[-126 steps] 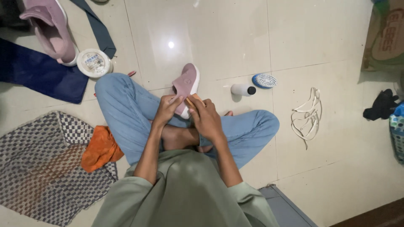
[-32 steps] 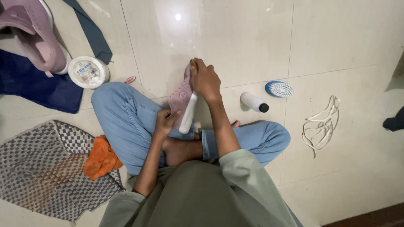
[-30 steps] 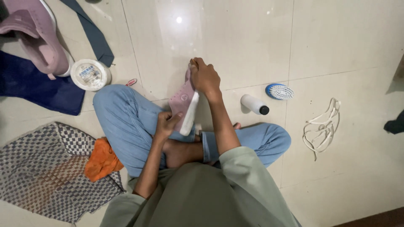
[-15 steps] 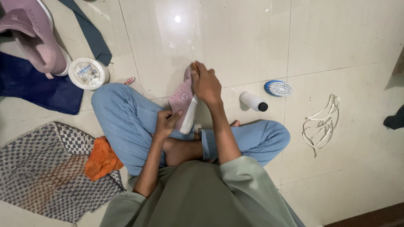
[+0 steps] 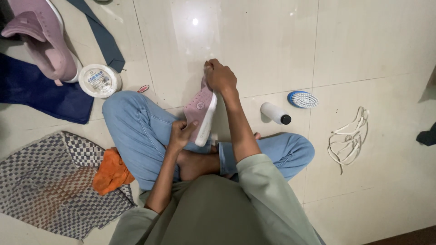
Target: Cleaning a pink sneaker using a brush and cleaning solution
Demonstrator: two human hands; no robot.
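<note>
Far left: second pink knit shoe w/ white sole (image 5: 43, 38) parked on dark blue cloth (image 5: 41, 95), round white lidded tub (image 5: 99, 80) just beside; checked grey-white woven mat (image 5: 50, 181) w/ crumpled orange rag (image 5: 111, 172) on its edge, near at hand. Centre: pink knit slip-on shoe w/ white rubber sole (image 5: 200, 111) stood on end above lap, sole edge turned right. Left hand (image 5: 181, 134) curled round heel end, steadying; right hand (image 5: 220, 76) closed over toe end. Right: white bottle w/ black cap (image 5: 275, 113), blue-backed bristle brush (image 5: 303, 99), loose white laces (image 5: 347, 140) on glossy tile

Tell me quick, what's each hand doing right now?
Left hand: closed on the heel end of the pink fabric shoe with white sole.
Right hand: closed on that shoe's toe end.
</note>
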